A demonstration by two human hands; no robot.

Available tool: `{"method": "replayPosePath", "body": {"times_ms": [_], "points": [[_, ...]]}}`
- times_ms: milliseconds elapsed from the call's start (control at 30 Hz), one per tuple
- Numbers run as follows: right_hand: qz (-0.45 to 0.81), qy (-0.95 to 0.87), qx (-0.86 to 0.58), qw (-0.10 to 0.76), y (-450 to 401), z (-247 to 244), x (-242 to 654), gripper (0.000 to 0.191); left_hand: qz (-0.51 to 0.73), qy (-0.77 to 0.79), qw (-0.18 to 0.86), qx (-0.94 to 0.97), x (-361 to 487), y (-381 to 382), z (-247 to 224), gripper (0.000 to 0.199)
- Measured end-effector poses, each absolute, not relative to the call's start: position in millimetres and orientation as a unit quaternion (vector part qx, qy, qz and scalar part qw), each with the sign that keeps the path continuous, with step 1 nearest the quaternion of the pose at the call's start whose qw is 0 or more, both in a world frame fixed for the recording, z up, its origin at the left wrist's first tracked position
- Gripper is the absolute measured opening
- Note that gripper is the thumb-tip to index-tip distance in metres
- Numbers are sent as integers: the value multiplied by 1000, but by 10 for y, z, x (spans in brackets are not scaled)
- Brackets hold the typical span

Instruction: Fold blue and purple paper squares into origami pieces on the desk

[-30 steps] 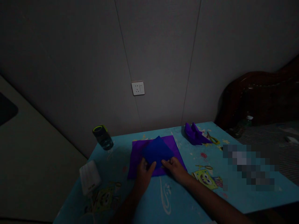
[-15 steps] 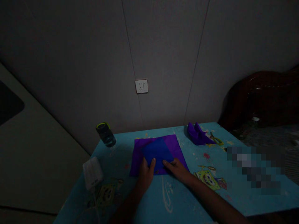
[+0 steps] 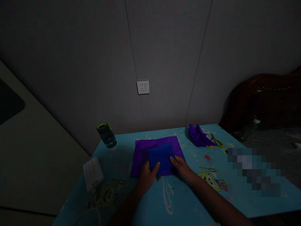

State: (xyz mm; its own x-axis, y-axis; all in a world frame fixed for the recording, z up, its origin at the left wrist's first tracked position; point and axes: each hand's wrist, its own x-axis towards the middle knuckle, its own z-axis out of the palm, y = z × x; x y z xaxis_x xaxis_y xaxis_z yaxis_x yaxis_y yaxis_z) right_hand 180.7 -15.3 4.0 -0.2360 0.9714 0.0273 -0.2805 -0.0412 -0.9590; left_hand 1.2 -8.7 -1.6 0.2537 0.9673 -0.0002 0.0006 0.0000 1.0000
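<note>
A square of blue paper [image 3: 161,157] is held between my two hands above the table. My left hand [image 3: 148,174] grips its lower left edge, thumb on top. On the right edge, my right hand [image 3: 180,166] pinches it with the thumb on the face and the fingers behind. Beneath it lies a larger purple sheet [image 3: 140,153], partly covered by the blue square and my hands. Farther back on the right sits a folded purple paper shape [image 3: 198,135] with raised points.
A dark bottle [image 3: 107,135] stands at the back left of the blue patterned tablecloth [image 3: 188,201]. A white power bank [image 3: 93,174] with a cable lies at the left. Yellow-handled scissors [image 3: 218,142] rest beside the folded shape. A blurred patch covers something at the right.
The blue paper has turned more square to me and shifted slightly right and down. My right hand has moved up along its right edge; my left hand still grips it.
</note>
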Motion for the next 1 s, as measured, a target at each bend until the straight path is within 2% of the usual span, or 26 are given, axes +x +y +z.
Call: {"method": "replayPosePath", "body": {"times_ms": [133,333,433,700,900,1000], "points": [[621,-459,-375,513,-140,88,1815,48,382,449,549,593,24,-115,-30,45],[629,-413,-409,517,-163,148,1886,51,305,432,573,626,20,-183,3,38],[627,-409,-412,520,-173,151,1894,51,294,443,576,620,3,-189,14,33],[573,-419,-437,552,-145,149,1879,49,269,443,600,610,18,-197,-45,39],[525,-457,-435,571,-127,136,1880,60,373,445,590,561,60,-149,6,45],[478,-548,-418,545,-169,137,1892,63,438,459,573,519,43,-99,63,46]]}}
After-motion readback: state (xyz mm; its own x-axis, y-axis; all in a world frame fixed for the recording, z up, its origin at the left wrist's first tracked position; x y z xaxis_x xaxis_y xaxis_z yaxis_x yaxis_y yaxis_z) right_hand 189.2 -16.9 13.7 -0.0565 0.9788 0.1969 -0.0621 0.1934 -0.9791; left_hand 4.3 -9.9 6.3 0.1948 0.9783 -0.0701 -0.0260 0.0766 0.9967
